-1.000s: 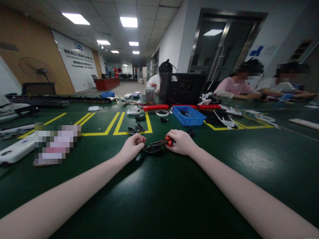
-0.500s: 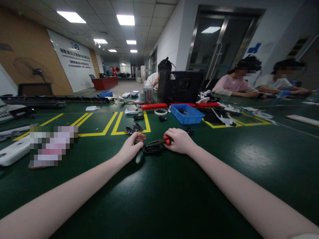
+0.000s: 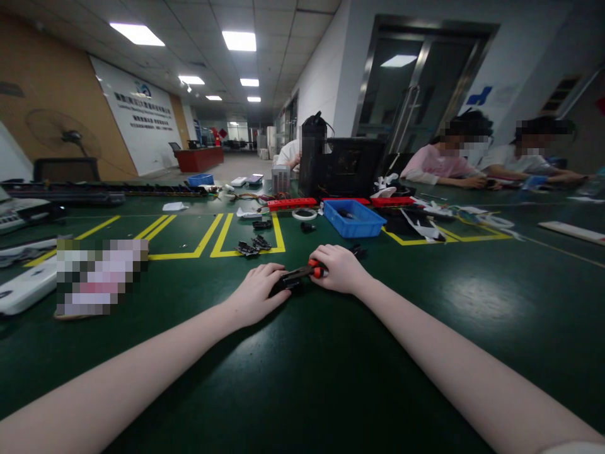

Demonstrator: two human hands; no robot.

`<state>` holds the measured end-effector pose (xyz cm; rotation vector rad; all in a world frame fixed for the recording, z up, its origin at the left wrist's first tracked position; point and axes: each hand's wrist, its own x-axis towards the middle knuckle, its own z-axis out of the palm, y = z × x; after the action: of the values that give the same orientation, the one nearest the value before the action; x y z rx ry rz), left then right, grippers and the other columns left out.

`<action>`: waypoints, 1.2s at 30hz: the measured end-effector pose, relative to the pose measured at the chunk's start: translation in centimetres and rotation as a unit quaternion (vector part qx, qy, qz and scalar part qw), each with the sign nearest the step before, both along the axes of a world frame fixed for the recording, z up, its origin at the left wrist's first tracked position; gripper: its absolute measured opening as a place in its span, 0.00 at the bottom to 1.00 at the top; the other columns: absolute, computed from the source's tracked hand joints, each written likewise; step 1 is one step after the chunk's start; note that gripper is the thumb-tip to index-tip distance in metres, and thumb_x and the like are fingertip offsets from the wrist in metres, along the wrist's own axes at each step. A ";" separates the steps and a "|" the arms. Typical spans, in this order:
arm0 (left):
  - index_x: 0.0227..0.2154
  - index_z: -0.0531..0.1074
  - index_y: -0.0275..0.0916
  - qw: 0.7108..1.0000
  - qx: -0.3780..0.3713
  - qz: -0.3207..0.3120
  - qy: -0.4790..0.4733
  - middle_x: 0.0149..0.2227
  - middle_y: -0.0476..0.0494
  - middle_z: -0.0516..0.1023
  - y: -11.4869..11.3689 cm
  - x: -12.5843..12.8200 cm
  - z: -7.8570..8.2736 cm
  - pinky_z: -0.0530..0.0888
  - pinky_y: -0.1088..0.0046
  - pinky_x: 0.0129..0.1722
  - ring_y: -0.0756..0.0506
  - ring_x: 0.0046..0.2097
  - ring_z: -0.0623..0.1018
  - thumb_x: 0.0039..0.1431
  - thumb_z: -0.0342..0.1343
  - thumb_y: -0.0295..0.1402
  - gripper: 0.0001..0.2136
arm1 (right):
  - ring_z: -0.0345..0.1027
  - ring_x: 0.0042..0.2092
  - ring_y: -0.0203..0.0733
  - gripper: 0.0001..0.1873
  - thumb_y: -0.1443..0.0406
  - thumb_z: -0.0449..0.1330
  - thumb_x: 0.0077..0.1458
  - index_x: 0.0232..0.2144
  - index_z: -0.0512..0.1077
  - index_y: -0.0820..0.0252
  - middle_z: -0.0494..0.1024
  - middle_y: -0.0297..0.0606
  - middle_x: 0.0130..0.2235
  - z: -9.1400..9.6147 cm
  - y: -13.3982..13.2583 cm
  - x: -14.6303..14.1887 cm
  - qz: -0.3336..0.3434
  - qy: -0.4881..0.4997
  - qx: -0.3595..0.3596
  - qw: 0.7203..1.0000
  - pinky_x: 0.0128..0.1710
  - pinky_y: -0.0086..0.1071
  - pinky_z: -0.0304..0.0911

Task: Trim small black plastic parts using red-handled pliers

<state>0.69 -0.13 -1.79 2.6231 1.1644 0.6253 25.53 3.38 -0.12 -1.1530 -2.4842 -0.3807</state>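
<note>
My right hand point(image 3: 339, 269) is closed around the red-and-black handles of a pair of pliers point(image 3: 302, 272) that points left, low over the green table point(image 3: 331, 353). My left hand point(image 3: 259, 292) lies over a small black part point(image 3: 283, 285) at the pliers' tip, fingers curled onto it and covering most of it. Several similar black parts point(image 3: 253, 244) lie just beyond, inside a yellow-taped box.
A blue bin point(image 3: 354, 218) stands behind my right hand, with red power strips point(image 3: 293, 203) and a black computer case point(image 3: 347, 167) further back. Three people sit at the far side and right. White panels point(image 3: 26, 287) lie at the left edge.
My left hand has moved right and come down onto the black part at the pliers' tip. My right hand and the pliers have barely moved.
</note>
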 end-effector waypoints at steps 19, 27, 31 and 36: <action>0.54 0.71 0.41 0.998 -0.042 -0.034 -0.040 0.48 0.40 0.74 -0.3 0.3 0.8 0.71 0.59 0.49 0.38 0.48 0.73 0.63 0.54 0.31 0.17 | 0.67 0.40 0.48 0.14 0.62 0.62 0.46 0.37 0.71 0.60 0.76 0.44 0.39 0.2 -0.1 0.1 0.026 0.020 0.001 0.999 0.41 0.39 0.58; 0.51 0.74 0.42 0.985 -0.122 -0.020 -0.124 0.44 0.42 0.78 -0.1 0.0 1.2 0.71 0.62 0.48 0.40 0.46 0.75 0.59 0.59 0.34 0.16 | 0.67 0.41 0.48 0.14 0.62 0.61 0.46 0.38 0.71 0.61 0.76 0.44 0.39 0.1 -0.1 0.1 0.033 0.016 0.001 0.999 0.42 0.38 0.58; 0.47 0.75 0.42 0.967 -0.180 0.008 -0.182 0.45 0.43 0.79 0.1 -0.1 1.2 0.70 0.62 0.49 0.40 0.47 0.76 0.54 0.63 0.35 0.16 | 0.68 0.41 0.48 0.15 0.62 0.62 0.46 0.38 0.71 0.60 0.76 0.43 0.39 0.2 -0.2 0.2 0.036 0.015 -0.001 0.999 0.41 0.38 0.58; 0.36 0.76 0.40 0.966 -0.192 0.021 -0.174 0.38 0.46 0.78 0.1 -0.1 1.1 0.70 0.64 0.42 0.41 0.41 0.76 0.54 0.63 0.37 0.09 | 0.68 0.41 0.48 0.15 0.62 0.62 0.45 0.38 0.71 0.60 0.76 0.44 0.40 0.2 -0.1 0.3 0.036 0.015 -0.004 0.999 0.41 0.38 0.59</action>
<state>0.63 0.01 -0.68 2.0712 1.1034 0.7460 25.83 3.30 0.06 -1.0622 -2.4962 -0.3308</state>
